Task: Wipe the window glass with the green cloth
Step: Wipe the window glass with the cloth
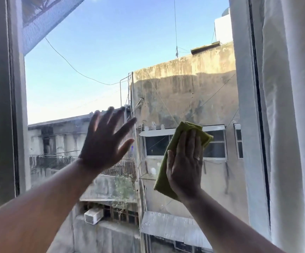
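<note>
On the window glass (111, 61), right hand (185, 165) presses the green cloth (163, 178); left hand (105, 141) splayed empty beside it.

Right hand (184, 161): flat, pressing cloth (168, 157) to glass (102, 57)
Left hand (104, 141): fingers spread, empty, raised at the glass
Curtain (294, 106): right edge
Frame (5, 106): left

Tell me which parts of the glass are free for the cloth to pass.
Free: the whole upper glass above both hands, from the left frame to the curtain, and the strip under the forearms. Crowded: the middle, where the open left hand and the right hand with the cloth lie.
</note>
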